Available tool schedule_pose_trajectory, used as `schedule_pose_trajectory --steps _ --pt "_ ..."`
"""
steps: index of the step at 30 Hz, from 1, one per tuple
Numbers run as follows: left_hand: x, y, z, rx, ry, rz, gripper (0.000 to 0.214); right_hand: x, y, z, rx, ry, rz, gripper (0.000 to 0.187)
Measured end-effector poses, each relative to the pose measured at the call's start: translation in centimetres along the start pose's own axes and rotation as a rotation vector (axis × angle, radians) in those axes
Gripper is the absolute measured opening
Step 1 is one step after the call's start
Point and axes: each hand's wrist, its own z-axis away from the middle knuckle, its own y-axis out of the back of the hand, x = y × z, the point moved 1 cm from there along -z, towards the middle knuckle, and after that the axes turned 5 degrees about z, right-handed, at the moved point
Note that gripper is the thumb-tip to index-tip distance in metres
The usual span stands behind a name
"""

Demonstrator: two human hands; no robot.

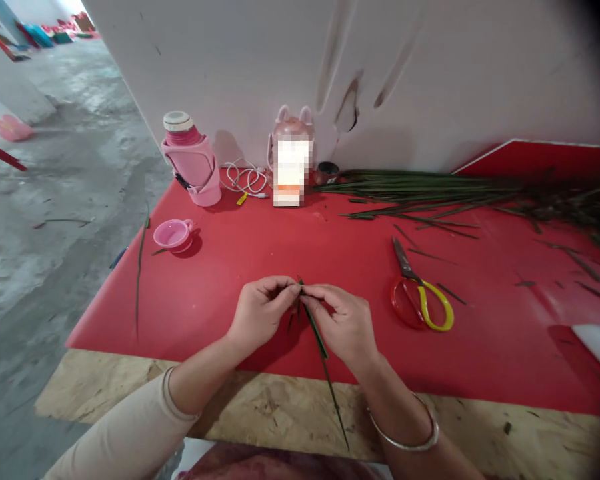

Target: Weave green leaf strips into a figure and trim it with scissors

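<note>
My left hand [261, 312] and my right hand [344, 323] meet over the red mat [220, 293], fingertips pinched together on a long green leaf strip [320, 347]. The strip's top end sits between my fingers, and its thin tail runs down past my right wrist over the board edge. Both hands are closed on the strip. A silver bangle circles my right wrist.
Scissors [420, 293] with red and yellow handles lie right of my hands. A pile of green leaves [460, 197] stretches along the back right. A pink bottle [193, 160], a pink cup [173, 235], a white cable [245, 179] and a pink container [291, 163] stand by the wall.
</note>
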Motion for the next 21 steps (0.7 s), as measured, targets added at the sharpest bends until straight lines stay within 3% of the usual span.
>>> schedule_pose_trajectory --steps 3,5,8,12,14,17,21 --pt "-0.2 -0.4 0.0 -0.012 0.161 0.190 0.023 -0.2 0.0 0.3 0.064 0.198 0.193 0.015" --pt "-0.1 -0.4 0.0 -0.039 0.203 0.224 0.025 -0.3 0.0 0.2 0.072 0.212 0.216 0.014" --pt "0.1 0.2 -0.3 -0.042 0.223 0.173 0.031 0.2 0.3 -0.4 0.058 0.000 0.077 0.013" --pt "0.1 1.5 -1.2 0.138 0.211 -0.063 0.051 2.2 0.6 -1.3 0.118 -0.492 -0.375 0.019" --pt "0.0 1.5 -1.5 0.071 0.213 -0.268 0.056 3.1 0.4 -1.5 0.087 -0.649 -0.548 0.022" --pt "0.0 0.2 -1.4 -0.037 0.082 -0.657 0.059 3.9 -0.3 -1.5 0.027 -0.736 -0.647 0.023" --pt "-0.3 -1.9 -1.3 -0.016 -0.014 -0.951 0.058 4.0 -0.5 -1.5 0.109 -0.707 -0.649 0.023"
